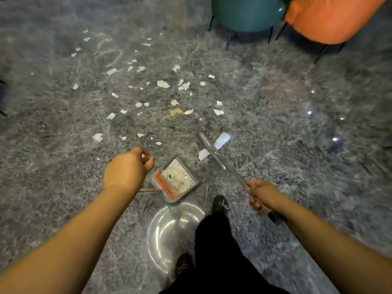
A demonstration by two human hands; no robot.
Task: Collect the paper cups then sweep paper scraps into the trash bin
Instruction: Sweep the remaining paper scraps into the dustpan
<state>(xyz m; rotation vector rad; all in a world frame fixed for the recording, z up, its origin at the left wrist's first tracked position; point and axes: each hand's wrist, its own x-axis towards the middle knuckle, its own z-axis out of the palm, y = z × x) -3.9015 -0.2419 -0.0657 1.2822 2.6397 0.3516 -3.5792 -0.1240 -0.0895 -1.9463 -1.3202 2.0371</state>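
So the left hand (127,168) has its grip clenched around the top of a thin metal handle (145,157), and below it sits the grey dustpan with an orange comb edge (176,180), already holding a pile of white paper bits. The right hand (262,195) is grasping the long silver broom pole (224,164), which slants up and to the left over the floor; I can't make out the brush end, it's too blurry. White torn paper scraps (163,84) are scattered all over the grey speckled marble floor (297,107) ahead of the dustpan, with one tan scrap (176,111) in the mix and two bigger white pieces (222,140) right beside the pole. A round shiny metal trash bin (169,232) stands just behind the dustpan, next to the person's black shoes. A teal chair (246,13) and an orange chair (331,18) sit at the far edge.
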